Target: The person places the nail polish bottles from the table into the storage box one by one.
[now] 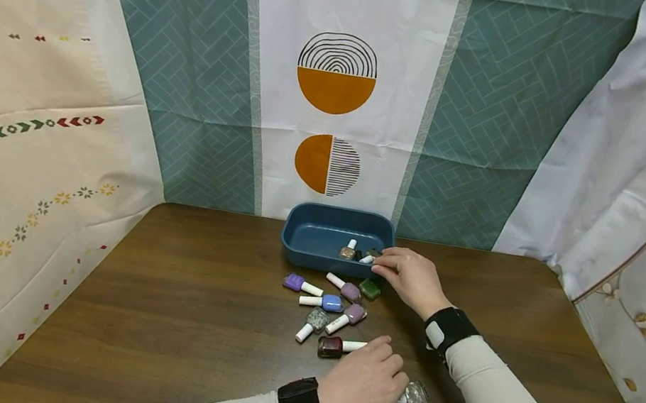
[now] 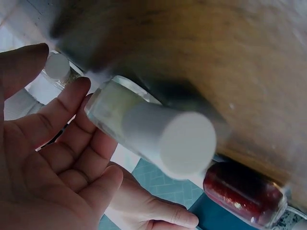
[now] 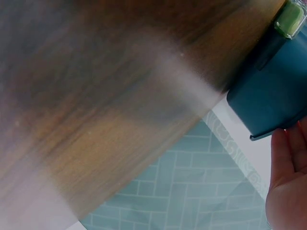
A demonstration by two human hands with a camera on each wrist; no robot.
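Blue bin (image 1: 306, 259), open-topped, upright; small bottles (image 1: 348, 253) inside, right half. Dark-red bottle (image 1: 329, 347) on its side, white cap rightward. Silver-glitter bottle (image 1: 417, 396) on its side, nearer front, white cap leftward.

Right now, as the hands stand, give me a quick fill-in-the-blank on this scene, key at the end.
1. Of the left hand and the right hand, the ____ one is at the blue bin.
2. The dark red bottle has a cap coloured ____.
3. Inside or outside the bin? The green bottle lies ____ it.
4. The solid half-circles on the white strip of the wall cloth are coloured ____.

Missing words: right; white; outside; orange.
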